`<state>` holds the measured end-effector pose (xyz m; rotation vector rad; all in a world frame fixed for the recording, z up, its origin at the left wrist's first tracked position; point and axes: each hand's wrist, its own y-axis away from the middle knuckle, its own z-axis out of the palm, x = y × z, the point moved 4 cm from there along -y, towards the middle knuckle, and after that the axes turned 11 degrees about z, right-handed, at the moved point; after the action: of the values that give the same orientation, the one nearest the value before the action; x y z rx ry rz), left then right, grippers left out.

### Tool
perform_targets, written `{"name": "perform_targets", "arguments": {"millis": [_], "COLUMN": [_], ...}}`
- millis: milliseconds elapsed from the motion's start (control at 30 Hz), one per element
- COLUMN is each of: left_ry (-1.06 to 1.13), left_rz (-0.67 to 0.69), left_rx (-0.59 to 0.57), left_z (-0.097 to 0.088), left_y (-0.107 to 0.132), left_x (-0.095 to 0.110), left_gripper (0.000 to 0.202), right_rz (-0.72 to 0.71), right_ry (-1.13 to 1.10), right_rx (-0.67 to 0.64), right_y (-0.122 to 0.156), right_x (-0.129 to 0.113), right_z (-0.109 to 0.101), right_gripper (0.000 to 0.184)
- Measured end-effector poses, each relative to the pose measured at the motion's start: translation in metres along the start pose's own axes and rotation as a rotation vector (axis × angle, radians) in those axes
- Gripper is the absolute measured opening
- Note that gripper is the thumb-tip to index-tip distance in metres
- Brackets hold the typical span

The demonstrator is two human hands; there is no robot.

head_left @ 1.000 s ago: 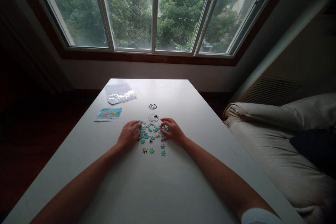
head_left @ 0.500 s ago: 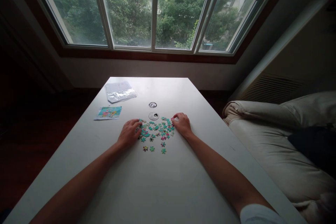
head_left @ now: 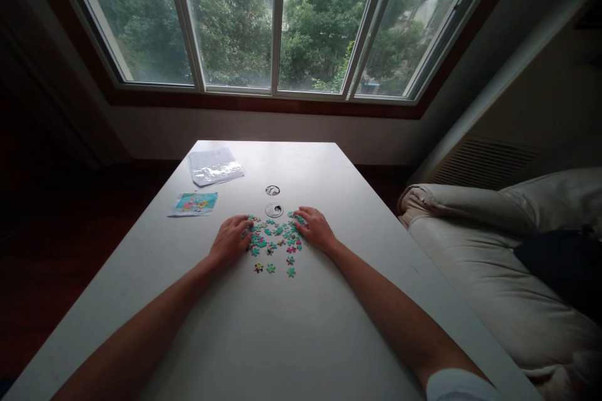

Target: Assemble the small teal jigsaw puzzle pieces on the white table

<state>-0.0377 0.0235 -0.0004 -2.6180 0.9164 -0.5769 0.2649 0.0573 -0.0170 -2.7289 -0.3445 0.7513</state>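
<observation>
Several small jigsaw puzzle pieces [head_left: 270, 242], mostly teal and green with some pink, lie loosely spread on the white table. At the left edge of the spread rests my left hand [head_left: 231, 239], fingers apart and touching the outer pieces. My right hand [head_left: 315, 227] lies over the right edge, its fingers extended across some pieces and hiding them. Nearer to me lie a few separate pieces, among them a green piece [head_left: 291, 272] and a yellow-and-dark piece [head_left: 258, 268]. Neither hand visibly lifts a piece.
Beyond the pieces are two round, silvery flat items, the nearer disc [head_left: 273, 210] and the farther disc [head_left: 273, 190]. A colourful picture sheet [head_left: 194, 203] and a clear plastic bag [head_left: 216, 166] lie at left. A cream sofa [head_left: 493, 250] stands right of the table [head_left: 263, 338].
My right hand has moved left, from the edge of the pieces onto them, and its fingers now cover some. My left hand stays about where it was.
</observation>
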Motion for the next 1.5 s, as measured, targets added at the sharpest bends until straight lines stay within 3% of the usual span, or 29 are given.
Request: {"name": "perform_targets", "arguments": {"millis": [367,733,1500], "left_ry": [0.010,-0.014,0.017], "left_rz": [0.001,-0.001,0.001], "left_rx": [0.002,-0.013,0.008], "left_z": [-0.001,0.001,0.000], "left_y": [0.000,0.000,0.000], "left_x": [0.000,-0.001,-0.001], "left_gripper": [0.029,0.029,0.030], "right_rz": [-0.135,-0.210,-0.225], "right_ry": [0.004,-0.052,-0.067], "right_rx": [-0.056,-0.081,-0.091], "right_y": [0.005,0.007,0.007], "right_x": [-0.021,-0.026,-0.029], "right_z": [-0.005,-0.004,-0.004], "right_gripper": [0.027,0.025,0.026]}}
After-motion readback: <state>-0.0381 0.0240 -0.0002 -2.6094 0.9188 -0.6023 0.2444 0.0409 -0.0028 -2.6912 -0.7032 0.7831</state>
